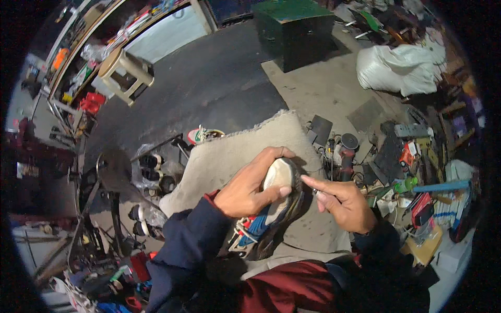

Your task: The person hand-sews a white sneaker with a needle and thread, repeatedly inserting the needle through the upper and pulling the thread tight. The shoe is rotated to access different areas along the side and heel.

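Observation:
My left hand (245,185) is wrapped round the toe end of a sneaker (258,225), thumb across its pale toe. The sneaker has blue side panels, light laces and some red near its opening, and it is tilted over my lap with the toe pointing away. Close to the right side of the toe, my right hand (344,203) is closed in a pinch, its index finger stretched toward the sole edge. A small dark bit shows at those fingertips, too small to name. Under the sneaker, a beige cloth (229,151) is spread over my lap.
Another shoe (204,135), red and green, lies beyond the cloth. To the right are an angle grinder (348,151), a power strip (410,130) and scattered tools. A black iron stand (115,172) rises at left. Farther off are a stool (125,73), a dark green box (295,36) and a white sack (399,68).

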Demonstrator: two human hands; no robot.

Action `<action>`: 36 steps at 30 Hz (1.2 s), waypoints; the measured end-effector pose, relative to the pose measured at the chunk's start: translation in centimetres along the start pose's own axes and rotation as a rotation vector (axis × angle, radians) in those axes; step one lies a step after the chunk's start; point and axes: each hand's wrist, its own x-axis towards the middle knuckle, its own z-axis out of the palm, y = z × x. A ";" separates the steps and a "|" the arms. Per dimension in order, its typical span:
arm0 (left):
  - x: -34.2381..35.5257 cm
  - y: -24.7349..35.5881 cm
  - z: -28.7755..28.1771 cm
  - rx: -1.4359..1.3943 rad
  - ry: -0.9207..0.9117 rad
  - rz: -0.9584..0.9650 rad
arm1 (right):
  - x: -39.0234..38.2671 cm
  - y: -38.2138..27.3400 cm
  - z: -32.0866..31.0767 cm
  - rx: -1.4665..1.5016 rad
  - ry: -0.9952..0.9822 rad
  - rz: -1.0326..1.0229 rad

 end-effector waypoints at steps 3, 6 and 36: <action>-0.1 0.4 -0.1 -0.035 -0.037 0.008 | -0.2 -0.6 0.1 -0.022 -0.003 0.001; -0.3 0.7 -0.2 -0.036 -0.062 -0.026 | -0.5 -1.5 0.1 0.001 -0.010 -0.020; 0.6 0.2 0.4 0.095 -0.127 -0.049 | 5.5 -2.2 -4.3 -0.090 -0.361 0.006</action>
